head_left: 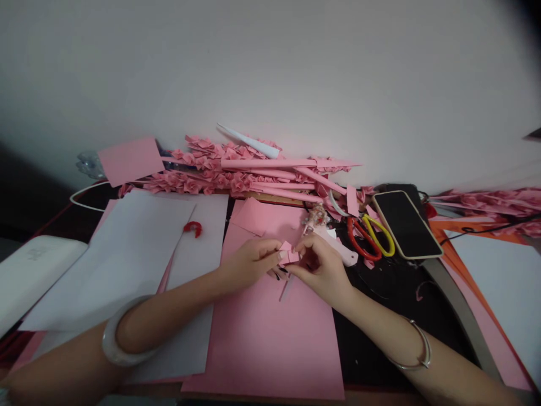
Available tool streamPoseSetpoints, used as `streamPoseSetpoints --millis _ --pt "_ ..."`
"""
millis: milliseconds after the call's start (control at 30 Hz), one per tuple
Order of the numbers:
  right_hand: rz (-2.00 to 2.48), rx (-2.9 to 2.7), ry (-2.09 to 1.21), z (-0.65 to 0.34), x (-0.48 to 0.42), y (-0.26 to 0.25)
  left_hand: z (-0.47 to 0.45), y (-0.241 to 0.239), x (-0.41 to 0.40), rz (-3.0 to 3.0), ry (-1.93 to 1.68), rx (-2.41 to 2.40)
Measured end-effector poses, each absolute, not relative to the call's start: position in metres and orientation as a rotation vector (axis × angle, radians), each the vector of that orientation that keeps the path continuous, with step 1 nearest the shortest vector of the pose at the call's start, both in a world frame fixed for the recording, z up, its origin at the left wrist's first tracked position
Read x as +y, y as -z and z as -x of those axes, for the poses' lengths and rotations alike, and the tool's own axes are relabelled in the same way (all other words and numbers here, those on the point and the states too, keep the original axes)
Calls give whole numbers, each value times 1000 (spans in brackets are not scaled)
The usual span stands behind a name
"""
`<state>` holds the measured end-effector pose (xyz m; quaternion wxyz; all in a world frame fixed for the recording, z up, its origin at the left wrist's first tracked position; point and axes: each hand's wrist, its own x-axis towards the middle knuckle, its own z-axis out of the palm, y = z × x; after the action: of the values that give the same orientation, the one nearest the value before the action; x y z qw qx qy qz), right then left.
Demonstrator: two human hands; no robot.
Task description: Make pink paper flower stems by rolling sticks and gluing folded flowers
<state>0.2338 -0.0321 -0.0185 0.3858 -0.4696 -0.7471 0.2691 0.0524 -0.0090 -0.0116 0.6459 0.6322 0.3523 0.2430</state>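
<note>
My left hand (249, 262) and my right hand (321, 265) meet over a large pink paper sheet (270, 338). Both pinch a small folded pink paper piece (289, 255) between their fingertips. The left wrist wears a thick white bangle (110, 337). A thin silver bracelet (416, 349) circles the right wrist. A narrow pink strip (285, 290) lies on the sheet just below the hands.
White paper sheets (135, 254) lie at left with a small red clip (193, 227). Pink paper roses and rolled pink sticks (236, 172) pile along the wall. Red and yellow scissors (372, 237), a phone (406, 224) and a white glue gun (338, 245) lie at right.
</note>
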Motion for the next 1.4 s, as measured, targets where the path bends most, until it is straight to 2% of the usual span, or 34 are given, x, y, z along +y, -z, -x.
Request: streamPoseSetpoints --millis 733,1400 --pt "1171 -1922 -634 -234 -31 14 -52 15 -8 -1448 -561 753" --pt "1196 -1817 -779 -236 -32 20 -53 15 -9 -1397 -592 775"
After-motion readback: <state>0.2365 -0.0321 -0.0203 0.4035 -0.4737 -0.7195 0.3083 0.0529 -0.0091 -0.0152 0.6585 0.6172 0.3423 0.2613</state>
